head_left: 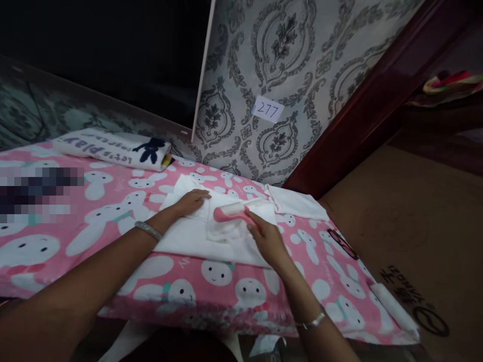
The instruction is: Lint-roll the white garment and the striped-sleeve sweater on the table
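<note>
A white garment [177,239], partly folded, lies on the pink cloth with white rabbits [215,274]. My left hand [192,202] rests flat on its upper left part, fingers stretched out and holding nothing. In my right hand [268,240] is a lint roller [231,212] with a pink handle and a pale roll. My right fingers are wrapped round the handle, and the roll is over the middle of the garment. Whether the roll touches the fabric, I cannot tell. Some thin whitish material [221,232] shows just below the roller.
A folded white printed garment [113,149] lies at the back left, under a dark screen [105,50]. Another white cloth [298,202] is at the right, near dark-rimmed glasses [342,244]. A white roll [394,309] lies by the right edge, beside a cardboard box [415,231].
</note>
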### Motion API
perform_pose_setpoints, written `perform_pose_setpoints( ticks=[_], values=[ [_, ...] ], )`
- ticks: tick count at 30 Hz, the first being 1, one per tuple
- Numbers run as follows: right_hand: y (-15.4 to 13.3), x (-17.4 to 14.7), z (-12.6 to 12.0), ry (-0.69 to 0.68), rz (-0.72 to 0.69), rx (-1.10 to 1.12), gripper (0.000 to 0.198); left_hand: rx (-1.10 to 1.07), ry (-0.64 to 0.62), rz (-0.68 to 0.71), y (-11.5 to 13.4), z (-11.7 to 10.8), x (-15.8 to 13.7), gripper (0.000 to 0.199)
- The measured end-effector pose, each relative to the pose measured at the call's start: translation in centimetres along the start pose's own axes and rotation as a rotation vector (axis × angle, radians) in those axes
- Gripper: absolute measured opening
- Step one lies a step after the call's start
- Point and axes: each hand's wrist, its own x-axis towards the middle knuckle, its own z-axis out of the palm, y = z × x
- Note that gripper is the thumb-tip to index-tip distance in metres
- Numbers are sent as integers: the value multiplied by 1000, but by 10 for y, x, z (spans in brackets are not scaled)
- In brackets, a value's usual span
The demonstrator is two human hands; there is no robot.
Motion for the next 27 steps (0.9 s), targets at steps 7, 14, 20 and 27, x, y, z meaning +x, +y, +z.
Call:
perform_pose_setpoints(
  ticks=[7, 14, 20, 27],
  values=[
    [16, -59, 23, -6, 8, 8, 50, 46, -5, 16, 0, -1, -1, 48],
    [40, -84, -33, -9, 43, 81, 48, 57, 11, 22, -2, 0, 1, 49],
    [26, -29, 17, 172, 25, 99, 49, 101, 34, 28, 5, -2, -1, 48],
    [45, -66, 31, 119, -1, 155, 48, 161, 47, 45, 10, -1, -5, 48]
  ],
)
